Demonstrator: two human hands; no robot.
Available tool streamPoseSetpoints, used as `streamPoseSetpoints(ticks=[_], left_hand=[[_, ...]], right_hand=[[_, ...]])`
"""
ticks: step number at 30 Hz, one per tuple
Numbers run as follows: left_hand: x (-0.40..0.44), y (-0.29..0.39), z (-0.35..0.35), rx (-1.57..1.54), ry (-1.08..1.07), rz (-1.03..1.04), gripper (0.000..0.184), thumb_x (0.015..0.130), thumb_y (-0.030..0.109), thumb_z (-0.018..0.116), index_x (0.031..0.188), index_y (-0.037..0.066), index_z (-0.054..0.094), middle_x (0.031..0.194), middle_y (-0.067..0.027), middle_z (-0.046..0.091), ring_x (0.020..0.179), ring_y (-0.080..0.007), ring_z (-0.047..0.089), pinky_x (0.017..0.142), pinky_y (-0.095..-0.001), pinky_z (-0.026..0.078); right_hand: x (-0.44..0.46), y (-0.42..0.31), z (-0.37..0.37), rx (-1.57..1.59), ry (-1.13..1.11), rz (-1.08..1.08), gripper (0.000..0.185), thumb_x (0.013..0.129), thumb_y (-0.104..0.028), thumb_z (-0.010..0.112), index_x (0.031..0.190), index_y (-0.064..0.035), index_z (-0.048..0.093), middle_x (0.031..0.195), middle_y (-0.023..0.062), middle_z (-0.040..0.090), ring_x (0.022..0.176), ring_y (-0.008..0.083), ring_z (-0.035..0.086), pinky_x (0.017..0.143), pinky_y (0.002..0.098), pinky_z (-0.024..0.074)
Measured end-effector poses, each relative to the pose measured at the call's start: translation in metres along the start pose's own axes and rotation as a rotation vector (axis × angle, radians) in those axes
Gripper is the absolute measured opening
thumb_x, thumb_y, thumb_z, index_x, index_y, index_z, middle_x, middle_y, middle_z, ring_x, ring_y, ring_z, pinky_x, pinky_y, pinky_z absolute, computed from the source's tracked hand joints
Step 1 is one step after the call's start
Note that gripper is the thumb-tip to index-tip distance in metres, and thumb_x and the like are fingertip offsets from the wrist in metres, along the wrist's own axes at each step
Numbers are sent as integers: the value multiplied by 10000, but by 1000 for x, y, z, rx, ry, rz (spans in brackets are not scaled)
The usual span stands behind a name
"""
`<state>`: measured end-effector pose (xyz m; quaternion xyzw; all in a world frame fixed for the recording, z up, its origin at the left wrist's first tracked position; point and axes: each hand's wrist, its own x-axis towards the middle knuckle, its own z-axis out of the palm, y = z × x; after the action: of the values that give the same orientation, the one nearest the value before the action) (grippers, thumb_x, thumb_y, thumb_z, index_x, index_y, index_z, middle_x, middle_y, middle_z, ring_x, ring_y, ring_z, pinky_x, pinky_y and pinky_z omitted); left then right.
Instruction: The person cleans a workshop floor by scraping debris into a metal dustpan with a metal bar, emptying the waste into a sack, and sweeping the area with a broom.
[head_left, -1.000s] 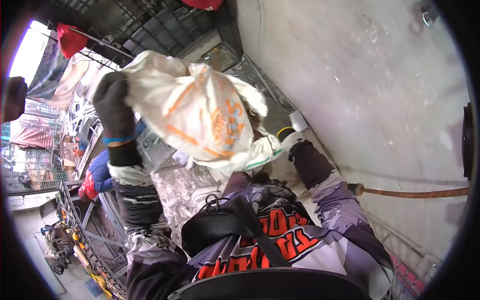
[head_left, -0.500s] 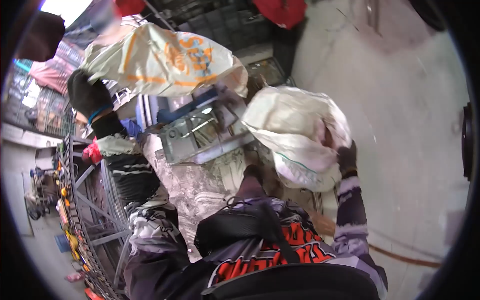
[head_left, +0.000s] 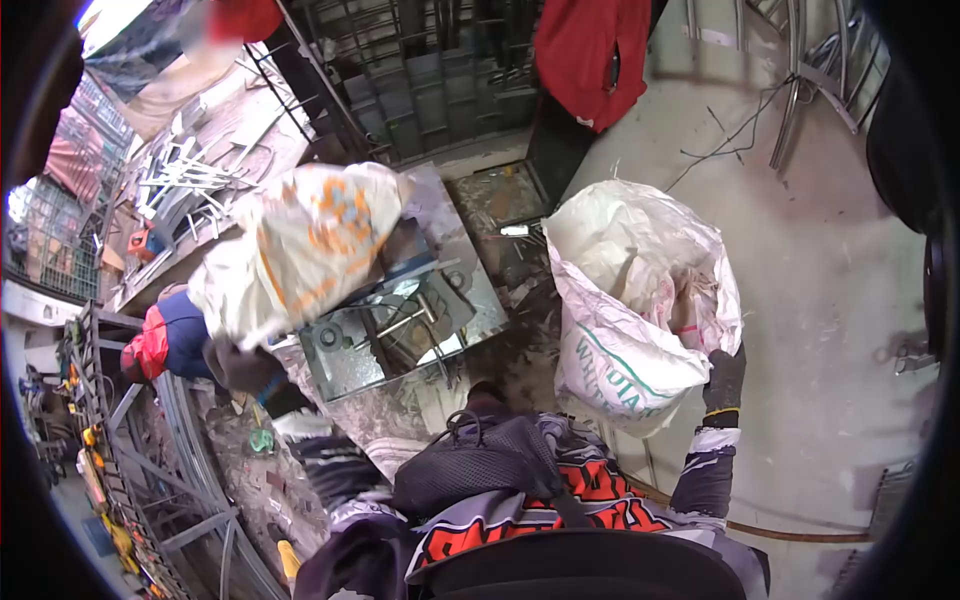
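Note:
My left hand, in a dark glove, is closed on the lower edge of a white woven sack with orange print. That sack hangs crumpled and slightly blurred over part of a metal unit, on whose top a T-shaped metal piece lies. On my right stands a second white woven sack with green lettering. Its mouth is wide, and crumpled pale material shows inside. My right hand, gloved too, grips this sack's right rim; its fingertips are partly hidden.
A steel frame rack runs along the left. Scrap metal strips are heaped at the upper left. A person in a red garment is at the top. Bent metal tubes and wire lie on the pale floor.
My left hand has come down and closer with the orange-printed sack, uncovering the scrap heap and more of the metal unit. The green-lettered sack now stands more upright, its mouth wider.

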<state>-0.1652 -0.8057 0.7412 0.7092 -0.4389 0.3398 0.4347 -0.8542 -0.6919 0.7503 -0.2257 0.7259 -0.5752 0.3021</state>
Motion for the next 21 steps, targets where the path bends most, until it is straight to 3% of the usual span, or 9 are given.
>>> streamPoseSetpoints(ticks=[2,3,5,8,11,13,17,18,21], left_hand=[[-57,-59,1,-59,-89,-121,198,821,154,629,839,-42,638,871,-112,623,828,-255,594,778,-355,486],[-84,-82,11,-629,-46,-664,92,795,81,603,776,-8,605,828,-49,588,774,-175,541,722,-306,453],[-106,-114,16,-739,-75,-1049,23,764,29,570,743,25,579,777,0,544,728,-122,483,660,-262,402],[-105,-124,19,-616,-252,-936,43,755,16,550,744,40,584,739,8,536,699,-123,480,641,-251,379],[-79,-154,31,-508,-154,-853,91,768,64,545,785,9,616,748,-25,578,710,-158,509,684,-290,419],[-54,-153,29,-339,-231,-912,151,780,106,538,816,-1,639,780,-54,611,739,-178,528,721,-305,434],[-39,-156,25,-24,-508,-740,250,765,190,556,806,-45,630,798,-108,627,748,-212,524,750,-341,438],[-52,-186,32,-178,-528,-815,286,747,199,553,848,-52,648,818,-143,646,753,-245,545,763,-370,440],[-59,-202,29,303,-446,-770,372,718,296,585,937,21,708,938,-193,689,880,-343,628,799,-420,470]], right_hand=[[5,1,0,-2,16,1,664,651,32,478,1315,23,479,1152,113,593,955,255,622,817,335,521],[10,-1,2,0,19,8,679,651,31,477,1330,26,465,1161,125,591,956,270,631,802,353,542],[17,-10,14,1,-24,-15,683,652,31,479,1335,23,462,1165,127,589,958,273,632,803,356,546],[26,-33,49,-19,-108,-33,663,636,3,493,1298,38,494,1117,110,601,953,238,616,824,332,516],[27,-60,94,20,-169,-58,651,636,-8,501,1285,37,508,1120,118,608,956,243,619,841,342,518],[29,-69,112,-48,-229,-155,625,638,-6,509,1261,36,530,1086,118,624,939,242,627,805,321,519],[29,-75,133,-95,-218,-68,611,625,10,534,1235,27,550,1076,105,630,928,219,627,792,302,512],[28,-80,139,-80,-228,-66,613,615,18,547,1227,25,555,1073,96,632,921,208,625,787,297,513],[37,-74,144,-84,-294,-205,636,595,31,570,1231,21,558,1071,76,635,914,191,618,777,296,516]])
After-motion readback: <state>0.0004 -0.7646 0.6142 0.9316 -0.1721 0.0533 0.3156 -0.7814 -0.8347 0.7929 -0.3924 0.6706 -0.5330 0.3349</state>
